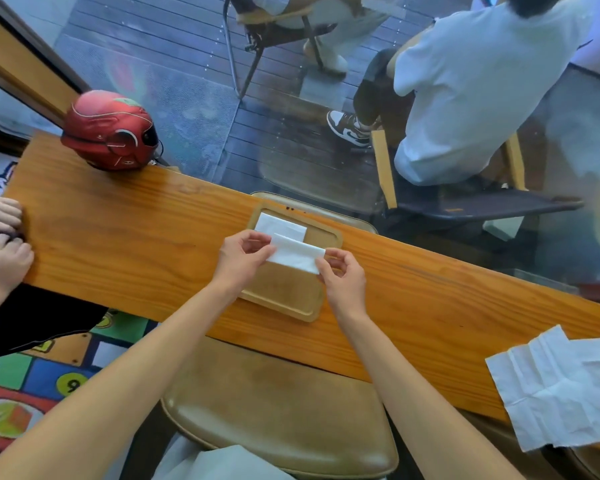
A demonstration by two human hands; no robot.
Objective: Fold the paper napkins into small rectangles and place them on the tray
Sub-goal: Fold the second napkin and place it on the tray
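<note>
Both hands hold one folded paper napkin in the air just above the wooden tray, near the middle of the long wooden table. The left hand pinches the napkin's left end, its grip closed on the paper between thumb and fingers. The right hand pinches the near right corner the same way, thumb against curled fingers. The napkin is a long white strip, stretched between the two hands and slanting from far left to near right.

A second folded napkin, a small white rectangle, lies flat in the far part of the tray, partly covered by the held one. The tray sits lengthwise across the table's width, its far end at the table's far edge.

On the near right of the table lies a pile of unfolded napkins, creased and overlapping, reaching past the near edge. A red helmet rests on the far left corner of the table. At the left edge, another person's hands rest on the table. A padded stool seat stands below the table, between the forearms.
</note>
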